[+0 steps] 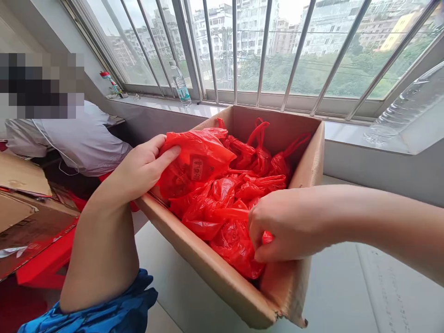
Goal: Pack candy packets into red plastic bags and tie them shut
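Observation:
An open cardboard box [194,252] on the pale table holds several red plastic bags, some with knotted handles. Pinched between the thumb and fingers of my left hand [147,164] is a red plastic bag [197,157] with a small printed label, held over the box's left side. My right hand [277,226] reaches over the near right corner, its fingers closed on another red plastic bag [232,245] that bulges and lies among the rest. What the bags contain cannot be made out.
A water bottle [180,85] stands on the windowsill [208,110], and a large clear plastic bottle [409,101] is at the right. Window bars rise behind the box. At left, a person in a pale shirt [79,138] sits near another cardboard box [34,222].

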`<action>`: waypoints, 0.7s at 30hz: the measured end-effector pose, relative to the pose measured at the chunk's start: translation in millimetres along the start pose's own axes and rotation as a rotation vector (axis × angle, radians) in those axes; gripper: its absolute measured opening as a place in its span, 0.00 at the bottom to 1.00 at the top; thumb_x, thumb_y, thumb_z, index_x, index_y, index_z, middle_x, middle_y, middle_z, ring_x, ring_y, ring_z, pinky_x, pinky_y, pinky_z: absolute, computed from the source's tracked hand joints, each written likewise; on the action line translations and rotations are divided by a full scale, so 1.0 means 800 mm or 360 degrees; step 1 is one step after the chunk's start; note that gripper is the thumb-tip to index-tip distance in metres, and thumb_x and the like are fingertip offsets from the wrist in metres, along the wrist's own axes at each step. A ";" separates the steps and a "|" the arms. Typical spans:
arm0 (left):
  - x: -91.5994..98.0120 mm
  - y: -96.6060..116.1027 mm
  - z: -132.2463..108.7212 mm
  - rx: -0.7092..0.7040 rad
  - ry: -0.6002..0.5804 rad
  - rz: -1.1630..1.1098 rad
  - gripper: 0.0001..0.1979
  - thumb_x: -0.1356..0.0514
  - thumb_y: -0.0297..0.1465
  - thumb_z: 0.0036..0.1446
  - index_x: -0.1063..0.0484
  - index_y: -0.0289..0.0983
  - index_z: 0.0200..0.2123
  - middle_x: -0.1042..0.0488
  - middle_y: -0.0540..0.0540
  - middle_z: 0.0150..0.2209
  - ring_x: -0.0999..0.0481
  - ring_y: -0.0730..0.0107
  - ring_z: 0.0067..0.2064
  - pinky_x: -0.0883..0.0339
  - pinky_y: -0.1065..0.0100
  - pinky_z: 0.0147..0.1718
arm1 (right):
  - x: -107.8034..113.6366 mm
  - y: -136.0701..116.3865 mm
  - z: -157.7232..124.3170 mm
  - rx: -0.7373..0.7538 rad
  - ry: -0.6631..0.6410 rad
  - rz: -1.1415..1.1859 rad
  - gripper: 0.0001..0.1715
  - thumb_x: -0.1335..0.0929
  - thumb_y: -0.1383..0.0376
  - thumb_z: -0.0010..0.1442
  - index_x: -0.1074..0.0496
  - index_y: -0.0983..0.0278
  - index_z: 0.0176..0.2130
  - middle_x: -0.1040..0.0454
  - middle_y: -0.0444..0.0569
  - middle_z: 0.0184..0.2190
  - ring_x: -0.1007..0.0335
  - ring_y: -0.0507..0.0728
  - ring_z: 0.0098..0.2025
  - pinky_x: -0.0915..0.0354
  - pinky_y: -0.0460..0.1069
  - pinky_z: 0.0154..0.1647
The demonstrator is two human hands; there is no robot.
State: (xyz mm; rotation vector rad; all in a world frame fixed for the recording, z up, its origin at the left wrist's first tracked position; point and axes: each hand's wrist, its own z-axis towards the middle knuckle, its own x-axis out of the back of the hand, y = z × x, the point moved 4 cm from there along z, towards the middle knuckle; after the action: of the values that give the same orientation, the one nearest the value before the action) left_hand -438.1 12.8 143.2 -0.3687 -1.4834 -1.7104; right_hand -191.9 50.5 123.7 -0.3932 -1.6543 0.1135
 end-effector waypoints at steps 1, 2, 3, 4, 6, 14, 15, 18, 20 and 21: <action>0.001 -0.001 0.001 0.0009 0.0012 0.0001 0.21 0.42 0.45 0.64 0.27 0.40 0.54 0.21 0.49 0.43 0.22 0.66 0.40 0.28 0.71 0.34 | -0.013 -0.002 0.009 -0.0001 -0.0237 -0.0050 0.21 0.26 0.58 0.52 0.31 0.59 0.14 0.39 0.36 0.09 0.47 0.47 0.10 0.44 0.44 0.14; 0.002 -0.002 0.001 0.0014 0.0030 0.0009 0.22 0.41 0.46 0.63 0.27 0.40 0.54 0.21 0.49 0.43 0.22 0.65 0.40 0.28 0.71 0.35 | -0.023 -0.002 0.014 -0.0034 -0.0398 -0.0105 0.22 0.25 0.58 0.49 0.33 0.59 0.12 0.43 0.35 0.08 0.50 0.47 0.09 0.45 0.45 0.13; 0.003 -0.004 0.002 0.0017 0.0040 0.0021 0.22 0.41 0.46 0.63 0.27 0.40 0.54 0.21 0.49 0.43 0.22 0.65 0.40 0.27 0.70 0.35 | -0.028 -0.001 0.016 -0.0073 -0.0444 -0.0160 0.24 0.24 0.58 0.46 0.36 0.59 0.11 0.47 0.35 0.06 0.52 0.48 0.08 0.46 0.45 0.13; 0.003 -0.005 0.003 0.0021 0.0045 0.0027 0.22 0.41 0.46 0.62 0.27 0.40 0.54 0.20 0.48 0.43 0.22 0.64 0.40 0.27 0.70 0.35 | -0.028 0.002 0.016 -0.0094 -0.0405 -0.0187 0.26 0.23 0.59 0.45 0.38 0.59 0.10 0.50 0.34 0.06 0.53 0.47 0.08 0.46 0.46 0.13; 0.004 -0.009 0.004 0.0018 0.0070 0.0016 0.23 0.41 0.47 0.62 0.27 0.40 0.54 0.20 0.48 0.43 0.22 0.63 0.40 0.27 0.68 0.35 | -0.015 0.009 0.011 -0.0057 -0.0232 -0.0134 0.27 0.23 0.61 0.46 0.40 0.60 0.10 0.51 0.34 0.07 0.52 0.46 0.09 0.43 0.45 0.16; 0.013 -0.020 0.008 -0.0080 0.0442 -0.0102 0.22 0.40 0.47 0.61 0.26 0.38 0.51 0.21 0.45 0.44 0.22 0.60 0.42 0.25 0.61 0.44 | 0.095 0.024 -0.019 -0.0182 0.0569 -0.0191 0.12 0.34 0.60 0.62 0.28 0.66 0.30 0.30 0.40 0.27 0.24 0.56 0.43 0.32 0.50 0.47; 0.013 -0.021 0.009 -0.0087 0.0448 -0.0137 0.22 0.40 0.47 0.61 0.26 0.37 0.50 0.21 0.44 0.44 0.22 0.59 0.43 0.25 0.59 0.46 | 0.098 0.020 -0.023 -0.0183 0.0552 -0.0198 0.14 0.35 0.60 0.63 0.28 0.67 0.30 0.31 0.40 0.27 0.24 0.56 0.43 0.32 0.50 0.48; 0.013 -0.020 0.008 -0.0103 0.0463 -0.0191 0.21 0.39 0.45 0.61 0.27 0.37 0.51 0.21 0.44 0.45 0.23 0.58 0.47 0.27 0.56 0.51 | 0.096 0.011 -0.036 -0.0139 0.0436 -0.0156 0.22 0.37 0.57 0.65 0.27 0.68 0.27 0.32 0.38 0.25 0.23 0.53 0.38 0.31 0.49 0.46; 0.013 -0.019 0.008 -0.0090 0.0470 -0.0187 0.21 0.40 0.45 0.61 0.26 0.37 0.51 0.21 0.44 0.46 0.23 0.58 0.47 0.27 0.56 0.51 | 0.090 0.014 -0.044 -0.0159 0.0450 -0.0103 0.24 0.37 0.54 0.64 0.26 0.67 0.26 0.31 0.37 0.25 0.23 0.51 0.36 0.30 0.48 0.45; 0.013 -0.018 0.008 -0.0080 0.0471 -0.0173 0.21 0.40 0.45 0.61 0.26 0.37 0.50 0.21 0.44 0.46 0.22 0.59 0.46 0.27 0.57 0.49 | 0.088 0.018 -0.046 -0.0211 0.0524 -0.0058 0.25 0.37 0.53 0.64 0.26 0.67 0.25 0.30 0.37 0.25 0.23 0.50 0.35 0.30 0.47 0.44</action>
State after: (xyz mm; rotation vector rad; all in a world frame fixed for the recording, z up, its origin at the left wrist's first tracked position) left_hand -456.9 14.0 141.8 -0.0565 -1.2656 -1.8021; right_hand -158.0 80.4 190.5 -0.4562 -1.3460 -0.0855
